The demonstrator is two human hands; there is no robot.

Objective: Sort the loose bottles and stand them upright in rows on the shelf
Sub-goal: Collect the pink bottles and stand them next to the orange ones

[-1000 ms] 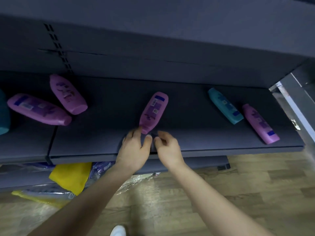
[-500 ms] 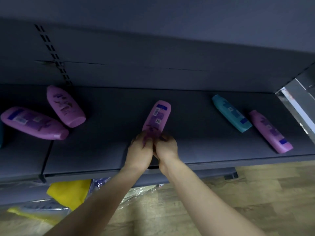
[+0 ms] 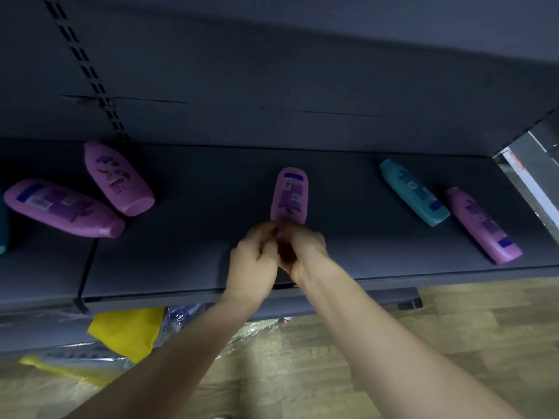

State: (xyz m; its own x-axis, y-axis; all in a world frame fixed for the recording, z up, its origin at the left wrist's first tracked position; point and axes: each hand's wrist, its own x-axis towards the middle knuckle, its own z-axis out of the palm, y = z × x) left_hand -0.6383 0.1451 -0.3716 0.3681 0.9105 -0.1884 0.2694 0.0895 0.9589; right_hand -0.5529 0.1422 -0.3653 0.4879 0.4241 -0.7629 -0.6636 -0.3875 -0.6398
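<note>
So, barely started: 0 bottles upright. Left hand (image 3: 254, 261) and right hand (image 3: 305, 249) both curl round the cap end of the middle purple bottle (image 3: 290, 195); blurred, so probably a pinch. Its body lies on the shelf (image 3: 187, 237) just beyond the grip. Left of the grip: near-left purple bottle (image 3: 118, 176) and far-left purple bottle (image 3: 60, 207), both flat. Right: teal bottle (image 3: 414, 192) and right purple bottle (image 3: 484, 225), flat. All 5 left to stand.
</note>
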